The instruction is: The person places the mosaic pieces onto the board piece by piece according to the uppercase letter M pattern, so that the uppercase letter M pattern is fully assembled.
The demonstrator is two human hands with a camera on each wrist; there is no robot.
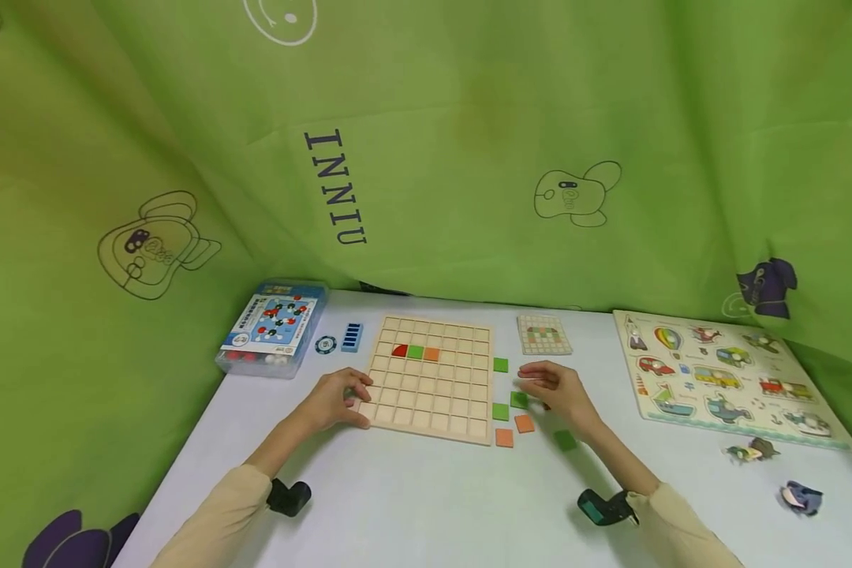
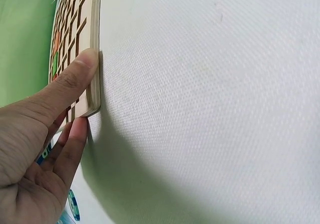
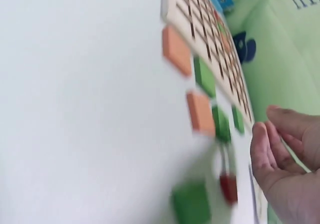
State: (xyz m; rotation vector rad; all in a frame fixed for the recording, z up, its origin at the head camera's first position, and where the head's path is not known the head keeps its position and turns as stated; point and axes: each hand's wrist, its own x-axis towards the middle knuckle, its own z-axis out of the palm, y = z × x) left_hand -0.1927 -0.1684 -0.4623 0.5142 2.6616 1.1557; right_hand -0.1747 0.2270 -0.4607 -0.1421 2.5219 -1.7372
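Observation:
A wooden grid board lies on the table with a red curved piece, a green square tile and an orange square tile in one row. My left hand holds the board's near left corner, its thumb on the near edge and fingers against the side. Beyond the board's right edge hovers my right hand, fingers loosely bent, with nothing visible between them. Below it lie several loose green tiles, two orange tiles and a red piece, mostly hidden in the head view.
A small pattern card lies behind the right hand. Left of the board are a boxed set, a round chip and a blue block. A picture puzzle board and two small figures lie at right.

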